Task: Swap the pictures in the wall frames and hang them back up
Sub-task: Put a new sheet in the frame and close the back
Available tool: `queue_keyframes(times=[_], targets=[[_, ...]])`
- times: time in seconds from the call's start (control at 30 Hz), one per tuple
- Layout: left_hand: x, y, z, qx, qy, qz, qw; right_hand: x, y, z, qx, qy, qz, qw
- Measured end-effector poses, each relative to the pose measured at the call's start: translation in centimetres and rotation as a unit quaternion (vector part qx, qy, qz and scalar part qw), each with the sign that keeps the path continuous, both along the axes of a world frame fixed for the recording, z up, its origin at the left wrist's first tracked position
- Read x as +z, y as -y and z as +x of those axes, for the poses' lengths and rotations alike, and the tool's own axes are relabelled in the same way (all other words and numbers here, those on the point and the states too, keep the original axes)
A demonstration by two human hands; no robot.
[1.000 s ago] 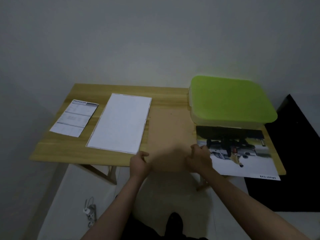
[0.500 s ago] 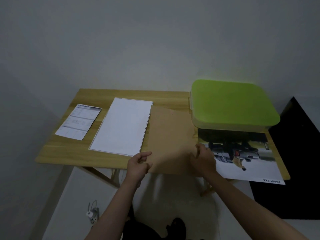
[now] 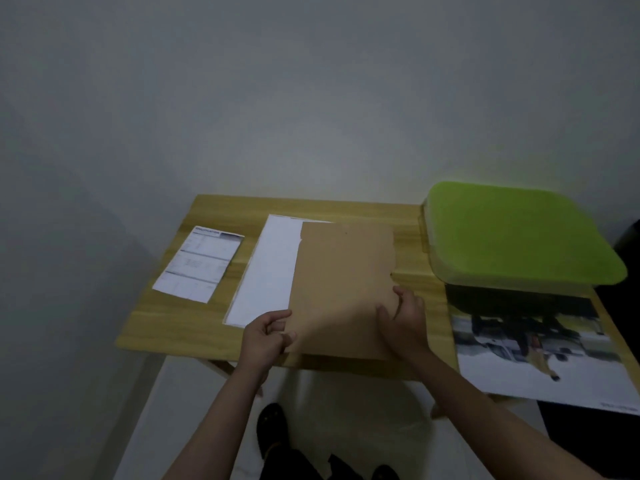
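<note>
A brown backing board is held just above the wooden table, tilted up slightly. My left hand pinches its near left corner. My right hand grips its near right edge. The board overlaps the right part of a blank white sheet lying on the table. A car picture lies at the right, its near edge hanging over the table. A small printed sheet lies at the left.
A box with a green lid stands at the back right, resting on the far edge of the car picture. A grey wall rises behind the table. A dark mat lies on the floor to the right. My feet show below.
Both hands have lifted the brown board and carried it leftward, so it now covers part of the white sheet. The camera has moved closer and shifted left.
</note>
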State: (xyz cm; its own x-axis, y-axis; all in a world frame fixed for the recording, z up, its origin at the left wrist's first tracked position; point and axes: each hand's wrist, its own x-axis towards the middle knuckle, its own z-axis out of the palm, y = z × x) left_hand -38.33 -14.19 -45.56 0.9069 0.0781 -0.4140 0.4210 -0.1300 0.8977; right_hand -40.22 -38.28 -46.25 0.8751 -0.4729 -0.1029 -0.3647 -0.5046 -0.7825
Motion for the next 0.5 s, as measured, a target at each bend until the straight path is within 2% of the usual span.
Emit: queue_keyframes(times=[0.23, 0.37, 0.5], targets=[[1.2, -7.8, 8.4, -0.128, 0.021, 0.116, 0.985, -1.2, -7.7, 6.0, -0.008, -0.042, -0.020, 0.999], [0.5, -11.1, 12.2, -0.231, 0.053, 0.266, 0.935, -1.9, -11.2, 8.0, -0.048, -0.067, -0.045, 0.996], [0.0, -12.1, 13.7, -0.275, 0.060, 0.288, 0.915, -2.1, -12.9, 8.7, -0.059, -0.060, -0.089, 0.993]])
